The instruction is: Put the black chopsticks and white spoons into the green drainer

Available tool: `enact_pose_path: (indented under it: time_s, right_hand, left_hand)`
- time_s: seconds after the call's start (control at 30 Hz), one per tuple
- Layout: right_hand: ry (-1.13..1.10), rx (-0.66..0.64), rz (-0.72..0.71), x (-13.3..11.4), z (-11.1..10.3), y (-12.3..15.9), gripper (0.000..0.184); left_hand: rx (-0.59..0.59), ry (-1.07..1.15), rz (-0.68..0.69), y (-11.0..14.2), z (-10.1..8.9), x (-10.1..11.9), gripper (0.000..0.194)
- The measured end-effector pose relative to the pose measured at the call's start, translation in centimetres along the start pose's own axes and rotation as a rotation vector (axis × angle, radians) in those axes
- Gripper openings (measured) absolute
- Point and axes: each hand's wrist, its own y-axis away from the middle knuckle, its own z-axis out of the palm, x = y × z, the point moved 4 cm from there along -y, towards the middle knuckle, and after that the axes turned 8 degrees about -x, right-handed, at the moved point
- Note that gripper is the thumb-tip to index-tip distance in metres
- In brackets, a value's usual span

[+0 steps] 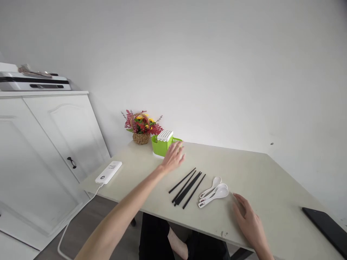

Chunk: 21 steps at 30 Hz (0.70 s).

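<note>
Hands (249, 221) apart, spoons (215, 196) diagonal, bowls (222, 192) wallward

Upright green caddy (159, 147) with white slotted top (165, 135), black chopsticks (188, 189) lying before it, three white spoons (220, 193) overlapping beside them

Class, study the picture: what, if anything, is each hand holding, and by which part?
The right hand, beside the spoons, holds nothing. The left hand partly hides the green holder; whether it grips any part cannot be told.
</note>
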Motion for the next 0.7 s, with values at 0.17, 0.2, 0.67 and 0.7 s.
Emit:
enact_pose_path:
  time_s: [0.17, 0.2, 0.67, 0.7]
  right_hand:
    - [-0.035, 0.012, -0.002, 0.4, -0.1, 0.0, 0.061]
    - [-0.036, 0.009, -0.004, 0.4, 0.0, 0.0, 0.061]
    - [-0.078, 0.060, -0.013, 0.0, -0.1, -0.2, 0.059]
    - [-0.080, 0.060, -0.005, -0.1, -0.1, -0.2, 0.059]
  left_hand:
    - [0.068, -0.104, -0.248, -1.6, -3.4, -7.5, 0.047]
    - [0.056, -0.106, -0.301, -1.5, -3.5, -8.4, 0.050]
    - [-0.091, 0.062, -0.271, -2.2, 2.4, -3.7, 0.072]
    - [-0.098, 0.083, -0.241, -2.6, 2.7, -2.6, 0.074]
